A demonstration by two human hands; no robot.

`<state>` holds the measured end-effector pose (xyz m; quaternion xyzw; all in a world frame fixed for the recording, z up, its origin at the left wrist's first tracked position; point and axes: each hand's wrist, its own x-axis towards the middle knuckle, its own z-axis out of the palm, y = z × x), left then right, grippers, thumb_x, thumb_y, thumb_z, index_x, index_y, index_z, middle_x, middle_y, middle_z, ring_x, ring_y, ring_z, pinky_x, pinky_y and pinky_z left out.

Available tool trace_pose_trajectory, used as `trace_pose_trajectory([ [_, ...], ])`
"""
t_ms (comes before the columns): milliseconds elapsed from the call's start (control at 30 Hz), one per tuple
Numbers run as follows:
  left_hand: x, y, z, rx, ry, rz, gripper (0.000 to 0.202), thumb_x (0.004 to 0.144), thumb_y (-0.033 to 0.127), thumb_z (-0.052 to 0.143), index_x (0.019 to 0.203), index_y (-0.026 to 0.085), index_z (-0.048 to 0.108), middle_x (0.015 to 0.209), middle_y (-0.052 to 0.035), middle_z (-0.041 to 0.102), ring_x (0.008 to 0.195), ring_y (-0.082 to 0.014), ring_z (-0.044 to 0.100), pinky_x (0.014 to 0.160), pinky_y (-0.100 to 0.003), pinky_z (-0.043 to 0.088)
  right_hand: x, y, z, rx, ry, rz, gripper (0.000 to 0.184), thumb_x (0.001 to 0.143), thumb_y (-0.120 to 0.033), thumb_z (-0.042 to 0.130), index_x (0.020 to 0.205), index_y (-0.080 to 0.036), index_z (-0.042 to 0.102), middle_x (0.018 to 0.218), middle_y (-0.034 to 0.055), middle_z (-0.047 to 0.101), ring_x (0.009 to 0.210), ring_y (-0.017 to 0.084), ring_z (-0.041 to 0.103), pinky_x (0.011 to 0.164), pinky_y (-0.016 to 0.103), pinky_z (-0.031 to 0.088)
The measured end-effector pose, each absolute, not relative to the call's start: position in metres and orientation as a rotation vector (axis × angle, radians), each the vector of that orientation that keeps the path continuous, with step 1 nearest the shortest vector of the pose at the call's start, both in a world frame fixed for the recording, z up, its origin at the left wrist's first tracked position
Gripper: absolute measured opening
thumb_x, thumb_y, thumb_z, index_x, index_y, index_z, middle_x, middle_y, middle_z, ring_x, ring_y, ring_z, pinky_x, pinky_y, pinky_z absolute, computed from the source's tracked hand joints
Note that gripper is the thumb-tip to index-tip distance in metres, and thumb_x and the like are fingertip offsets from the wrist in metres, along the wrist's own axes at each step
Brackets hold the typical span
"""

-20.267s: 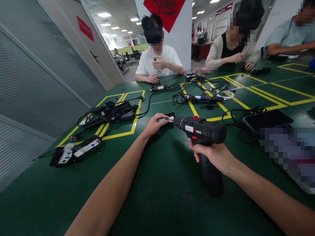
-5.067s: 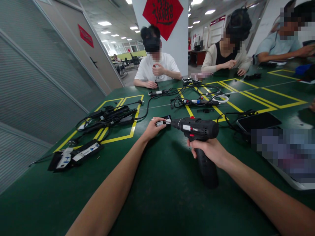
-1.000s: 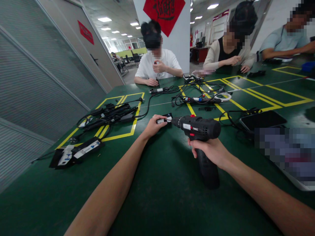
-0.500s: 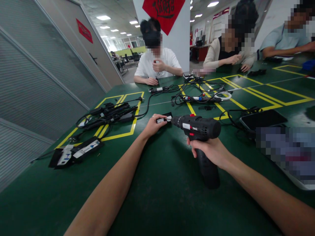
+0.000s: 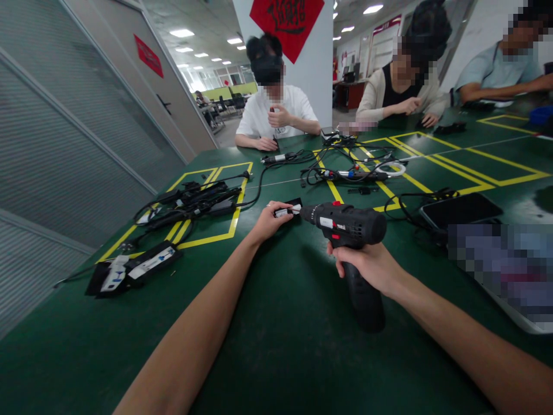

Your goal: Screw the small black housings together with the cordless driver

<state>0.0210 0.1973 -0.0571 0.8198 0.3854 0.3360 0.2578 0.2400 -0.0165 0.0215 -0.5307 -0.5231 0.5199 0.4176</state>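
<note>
Far left on the green counter (image 5: pixel 276 346): a flat black part with white and blue labels (image 5: pixel 133 268), lying loose near the edge. Just past it, a heap of black cables and adapters (image 5: pixel 190 202) sits across a yellow-taped box (image 5: pixel 235 216), well apart from both hands. Center: left hand (image 5: pixel 268 219) reaches forward, arm stretched over the counter, grip pinched shut around a small black and white piece (image 5: pixel 288 209) that rests on the counter; ring visible on 1 finger. The tip of the black cordless drill (image 5: pixel 349 227) touches that small piece from the right, drill body roughly level, pointing left. Right hand (image 5: pixel 369 266) wraps the drill's handle, grip fully closed on it, base of the handle down near the counter. Behind the drill, a tangle of cords with a white ring (image 5: pixel 391 169) and a red-blue tool (image 5: pixel 352 173). Right of the drill: a dark phone (image 5: pixel 460 208) face up with a black cord looped beside it, then a blurred patch. Far side of the counter: 3 other people seated, 1 in a white shirt (image 5: pixel 276 112) with hands raised near the chest, 1 in a beige top (image 5: pixel 401 95), 1 in a light blue shirt (image 5: pixel 496 72). Red sign (image 5: pixel 287 20) on the pillar behind.
</note>
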Motion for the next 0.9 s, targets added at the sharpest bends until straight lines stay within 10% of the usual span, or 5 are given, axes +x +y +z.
trace_pose_trajectory([
  [900,0.0200,0.1992,-0.0597,2.201,1.055,0.919,0.034,0.077,0.038,0.064,0.107,0.023,0.068,0.108,-0.0059,0.063,0.103,-0.0225,0.057,0.096,-0.039,0.043,0.2406,-0.0150,0.0149,-1.297,-1.278,1.310,0.008,0.076,-0.021,0.056,0.079,-0.018,0.063,0.056,-0.0008,0.059,0.053,0.015,0.057,0.059,0.031,0.042],
])
